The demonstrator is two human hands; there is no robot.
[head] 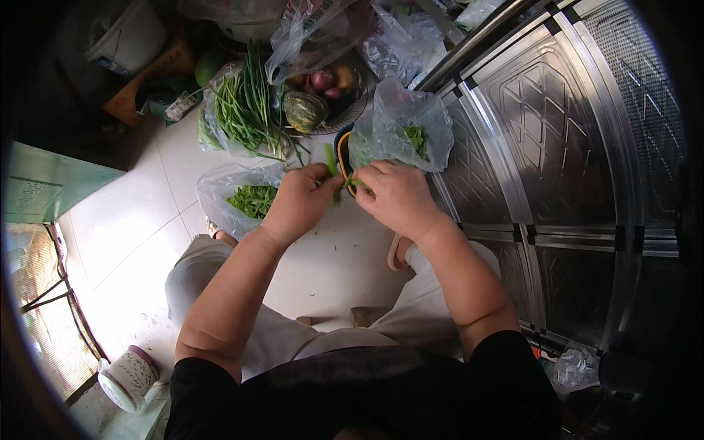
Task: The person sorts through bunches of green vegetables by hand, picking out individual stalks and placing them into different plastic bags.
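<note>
My left hand (301,202) pinches a green vegetable stalk (330,157) between thumb and fingers; its upper end sticks up past the hand. Close beside it, my right hand (399,195) grips a green piece (361,187), partly hidden by the fingers. Whether both pieces are one stalk, I cannot tell. Behind the hands is a dark container with an orange rim (342,151). Next to it, a clear plastic bag (388,104) holds some leafy greens (418,142). Left of my left hand, another plastic bag (214,190) lies open around leafy greens (254,201).
Green onions (247,107) lie in plastic beside a green squash (306,111) and a basket of red onions (323,80). Metal cabinet doors (550,132) stand to the right. A patterned lidded container (129,379) sits lower left. Small scraps lie on the tiled floor (324,275).
</note>
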